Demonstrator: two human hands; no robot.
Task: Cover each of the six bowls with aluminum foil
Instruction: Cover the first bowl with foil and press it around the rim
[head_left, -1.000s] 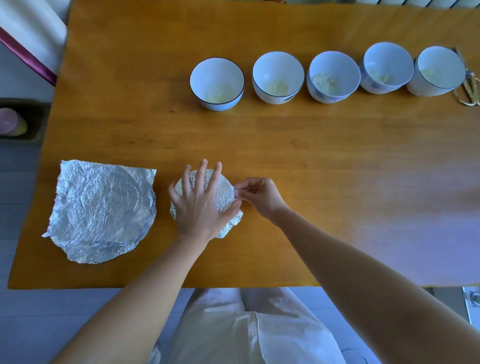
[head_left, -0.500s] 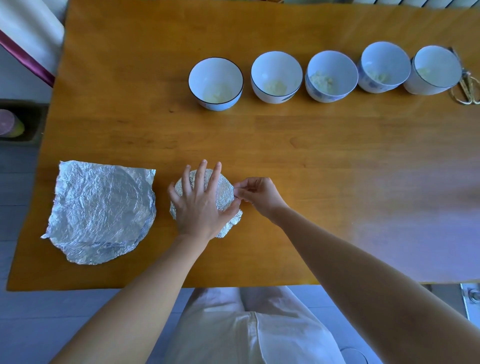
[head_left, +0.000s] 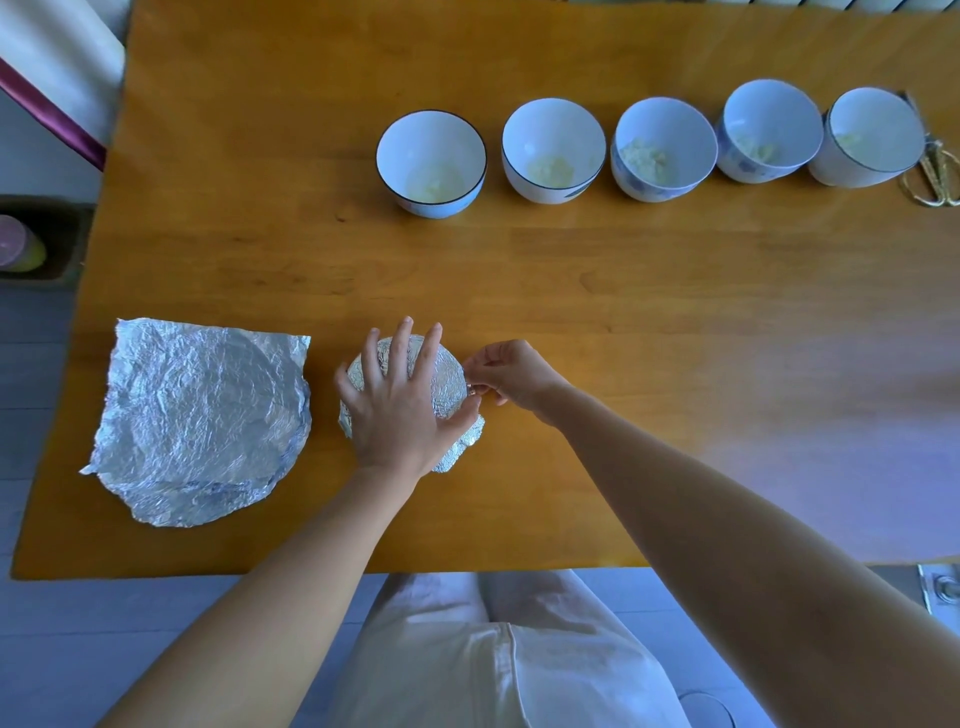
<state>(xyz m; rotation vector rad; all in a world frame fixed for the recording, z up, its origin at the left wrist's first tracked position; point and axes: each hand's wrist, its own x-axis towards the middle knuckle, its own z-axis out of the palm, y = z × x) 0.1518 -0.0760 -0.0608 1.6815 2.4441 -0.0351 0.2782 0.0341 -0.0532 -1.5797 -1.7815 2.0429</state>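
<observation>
Hardly anything has been moved: the foil-covered bowl (head_left: 447, 384), near the surface's (head_left: 623, 291) front edge, is pressed under the flat, spread left hand (head_left: 400, 410). Foil at its right rim is seemingly pinched by the right hand (head_left: 511, 376), whose fingers are curled.

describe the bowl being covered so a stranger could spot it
On the wooden table, skip the far row of five open white bowls and look near the front edge, right of the loose foil sheet. The foil-covered bowl sits under the left hand; it alone is wrapped in crinkled silver.
</observation>
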